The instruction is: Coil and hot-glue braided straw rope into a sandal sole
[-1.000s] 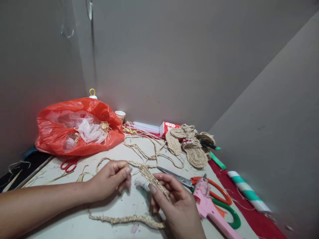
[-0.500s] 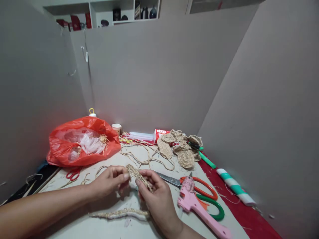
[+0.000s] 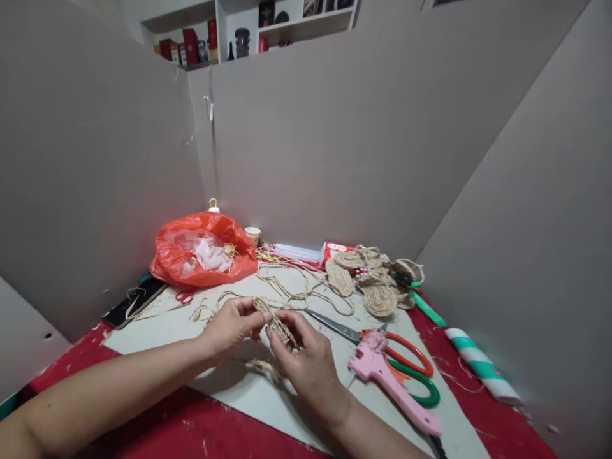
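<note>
My left hand (image 3: 234, 326) pinches the far end of a small piece of coiled straw rope (image 3: 283, 330), thumb on top. My right hand (image 3: 310, 362) grips the same piece at its near end, its fingers partly covering it. Under the hands, a straw strip (image 3: 258, 364) lies on the white board (image 3: 239, 396), partly hidden by my right hand. To the right of that hand are a pink glue gun (image 3: 382, 368) and large scissors (image 3: 342, 328) with one orange and one green handle. Loose straw cord (image 3: 306, 294) trails behind the hands.
A red plastic bag (image 3: 205, 223) stands at the back left, near a paper cup (image 3: 252, 234), small red scissors (image 3: 184, 296) and a phone (image 3: 125, 313). Small straw slippers (image 3: 380, 296) are piled at the back right. A green-and-white striped roll (image 3: 482, 366) lies along the right wall.
The view has swung left, so the scene sits farther right in the picture. My left thumb has come onto the straw piece, and both hands stay close together on it.
</note>
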### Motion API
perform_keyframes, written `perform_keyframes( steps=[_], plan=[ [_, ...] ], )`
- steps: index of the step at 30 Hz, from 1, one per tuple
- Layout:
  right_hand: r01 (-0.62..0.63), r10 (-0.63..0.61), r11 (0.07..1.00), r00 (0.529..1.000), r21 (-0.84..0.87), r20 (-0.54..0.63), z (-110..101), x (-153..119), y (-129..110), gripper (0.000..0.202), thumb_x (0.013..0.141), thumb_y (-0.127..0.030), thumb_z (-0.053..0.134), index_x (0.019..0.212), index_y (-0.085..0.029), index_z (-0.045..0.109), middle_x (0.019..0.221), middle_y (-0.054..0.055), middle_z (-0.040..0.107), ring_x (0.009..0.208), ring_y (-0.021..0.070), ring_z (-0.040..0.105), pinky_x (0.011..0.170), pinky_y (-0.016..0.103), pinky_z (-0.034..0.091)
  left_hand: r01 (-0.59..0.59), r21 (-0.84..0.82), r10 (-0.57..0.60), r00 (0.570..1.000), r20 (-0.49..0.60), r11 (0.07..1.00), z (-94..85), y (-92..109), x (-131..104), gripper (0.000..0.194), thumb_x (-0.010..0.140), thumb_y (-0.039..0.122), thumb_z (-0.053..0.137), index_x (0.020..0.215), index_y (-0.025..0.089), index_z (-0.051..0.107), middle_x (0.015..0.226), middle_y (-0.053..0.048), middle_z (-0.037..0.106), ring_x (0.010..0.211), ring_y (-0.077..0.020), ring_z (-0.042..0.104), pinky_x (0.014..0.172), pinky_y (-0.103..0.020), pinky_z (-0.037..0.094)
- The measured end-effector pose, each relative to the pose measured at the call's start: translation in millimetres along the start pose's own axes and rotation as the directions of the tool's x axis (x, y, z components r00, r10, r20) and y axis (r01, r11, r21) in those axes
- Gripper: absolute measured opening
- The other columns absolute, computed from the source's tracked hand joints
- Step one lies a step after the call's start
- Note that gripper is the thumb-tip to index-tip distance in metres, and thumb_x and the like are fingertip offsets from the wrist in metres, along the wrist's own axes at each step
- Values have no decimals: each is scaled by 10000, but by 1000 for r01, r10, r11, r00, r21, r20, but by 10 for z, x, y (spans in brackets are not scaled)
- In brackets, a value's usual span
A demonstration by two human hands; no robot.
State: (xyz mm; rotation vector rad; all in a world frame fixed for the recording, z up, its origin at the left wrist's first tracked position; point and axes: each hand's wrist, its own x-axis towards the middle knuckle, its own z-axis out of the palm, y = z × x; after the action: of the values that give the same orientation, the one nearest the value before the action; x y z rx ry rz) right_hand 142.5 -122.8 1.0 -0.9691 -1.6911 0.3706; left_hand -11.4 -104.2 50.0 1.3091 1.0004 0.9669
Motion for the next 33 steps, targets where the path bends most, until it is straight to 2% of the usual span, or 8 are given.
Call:
perform_keyframes(
  steps=[7, 14, 19, 21, 23, 28, 31, 33],
  plan=[
    [168, -176, 971, 984, -172, -32, -66, 15, -38, 87, 842, -151, 555, 917, -167, 596, 786, 63, 672, 706, 202, 651, 669, 317, 505, -20, 64, 23, 998, -50, 998, 97, 24, -25, 251, 703, 300, 692, 579, 149, 534, 487, 66, 480, 474, -75, 437, 525, -211, 378],
    [178, -192, 958, 980, -225, -42, -74, 43, -63, 108, 827, -136, 554, 923, -177, 583, 778, 37, 675, 673, 163, 638, 630, 275, 496, 39, 29, -41, 994, 101, 999, 18, 21, 76, 252, 740, 275, 646, 569, 147, 513, 475, 61, 438, 448, -71, 396, 496, -216, 389],
    [148, -161, 960, 986, -240, -38, -84, 48, 13, 91, 821, -130, 573, 905, -163, 576, 745, 29, 647, 641, 153, 621, 592, 263, 478, 157, -174, -117, 969, 218, 972, -136, -102, 73, 222, 756, 301, 692, 826, 169, 528, 646, 37, 542, 569, -103, 509, 583, -263, 490],
    [125, -141, 961, 989, -246, -50, -89, 52, 60, 79, 816, -124, 582, 883, -165, 573, 726, 22, 636, 628, 150, 616, 589, 262, 473, 137, -189, -96, 973, 210, 972, -172, -160, 77, 296, 751, 283, 721, 946, 179, 525, 711, 24, 588, 611, -103, 541, 606, -243, 476],
    [114, -131, 963, 990, -243, -57, -91, 55, 95, 90, 813, -122, 589, 886, -172, 572, 718, 9, 632, 613, 139, 610, 585, 253, 471, 111, -173, -69, 970, 234, 979, -178, -193, 105, 294, 753, 275, 734, 942, 162, 540, 715, 19, 595, 608, -91, 545, 611, -224, 459],
    [122, -136, 968, 990, -218, -48, -100, 50, 93, 142, 802, -118, 590, 921, -190, 565, 738, -13, 638, 604, 117, 602, 586, 229, 469, 152, -169, -78, 923, 377, 974, -168, -159, 294, 346, 697, 240, 781, 958, 147, 574, 742, 2, 645, 607, -83, 572, 629, -213, 462],
    [133, -143, 971, 989, -197, -38, -115, 40, 65, 131, 807, -117, 589, 914, -187, 560, 725, -13, 633, 602, 117, 606, 578, 229, 463, 158, -34, -123, 868, 481, 987, -232, -110, 424, 327, 692, 240, 772, 931, 144, 571, 706, -10, 655, 600, -106, 587, 603, -223, 466],
    [137, -144, 972, 989, -188, -25, -121, 32, 51, 121, 813, -127, 593, 917, -181, 563, 724, -5, 640, 603, 124, 609, 578, 237, 463, 88, 79, -117, 838, 533, 993, -287, -61, 477, 312, 698, 246, 755, 932, 144, 577, 697, -5, 638, 593, -104, 566, 576, -210, 448]
  ],
)
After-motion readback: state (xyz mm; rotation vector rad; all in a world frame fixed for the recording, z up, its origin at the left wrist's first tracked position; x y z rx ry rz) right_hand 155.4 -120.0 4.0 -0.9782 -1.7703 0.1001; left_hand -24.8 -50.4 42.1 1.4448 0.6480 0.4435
